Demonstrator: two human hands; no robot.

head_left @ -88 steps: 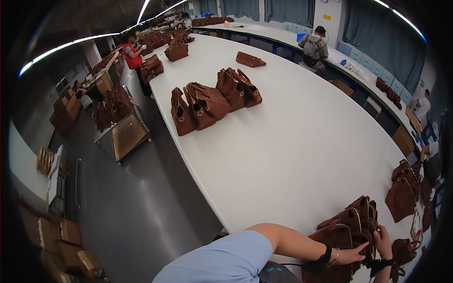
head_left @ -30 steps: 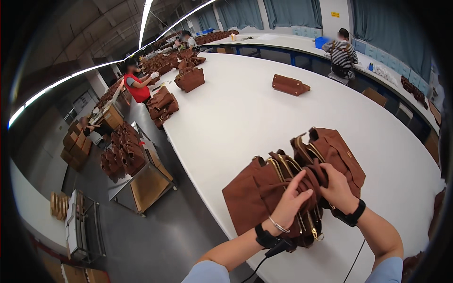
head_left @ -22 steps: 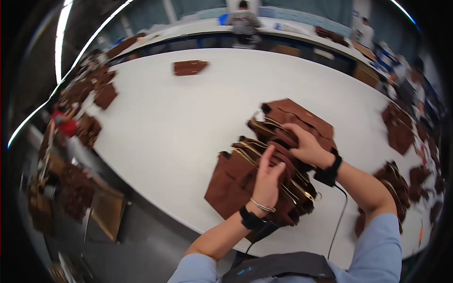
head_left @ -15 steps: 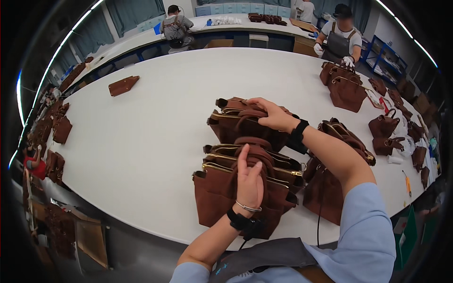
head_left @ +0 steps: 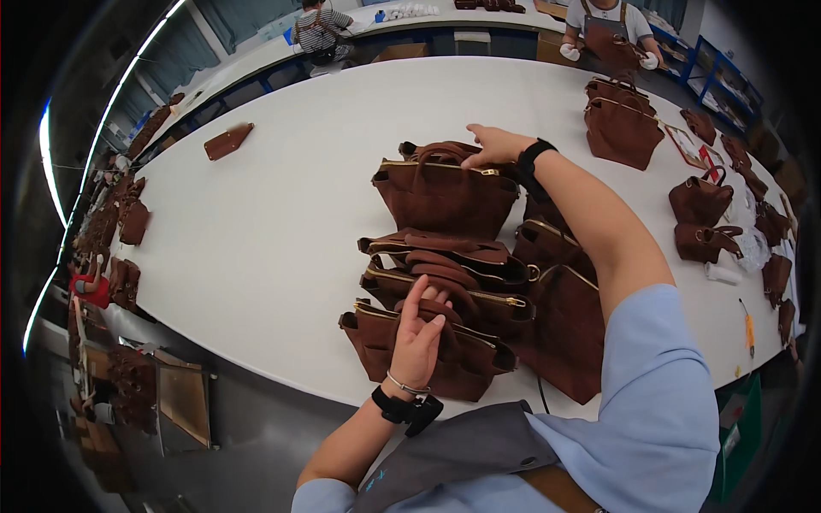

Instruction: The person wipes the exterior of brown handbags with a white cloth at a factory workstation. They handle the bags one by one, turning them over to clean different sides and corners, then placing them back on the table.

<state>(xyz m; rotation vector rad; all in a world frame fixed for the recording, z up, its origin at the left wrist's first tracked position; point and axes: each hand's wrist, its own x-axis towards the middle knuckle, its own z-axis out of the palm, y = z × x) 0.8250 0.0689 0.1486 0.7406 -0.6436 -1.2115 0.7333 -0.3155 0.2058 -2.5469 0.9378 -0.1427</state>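
Observation:
Several brown leather handbags with gold zips stand in a row in front of me. My left hand point(head_left: 416, 346) is at the nearest handbag point(head_left: 389, 346), its index finger stretched out and the other fingers curled round the handle. Just beyond stands another handbag point(head_left: 492, 301) with its handles up. My right hand point(head_left: 500, 147) is open, thumb and fingers apart, at the top right edge of the farthest handbag in the row point(head_left: 453, 201). Larger brown bags point(head_left: 564, 333) stand to the right, partly behind my right arm.
A small brown leather piece point(head_left: 229, 142) lies at the far left of the white table point(head_left: 256, 256). Across the table, a gloved person point(head_left: 609, 34) stands behind more handbags point(head_left: 620, 128). Small bags point(head_left: 699, 201) and an orange-handled tool point(head_left: 749, 332) lie at the right.
The farthest handbag in the row has moved away from the nearer ones, leaving a gap. My right hand has shifted farther out with fingers spread. My left hand stays at the near handles.

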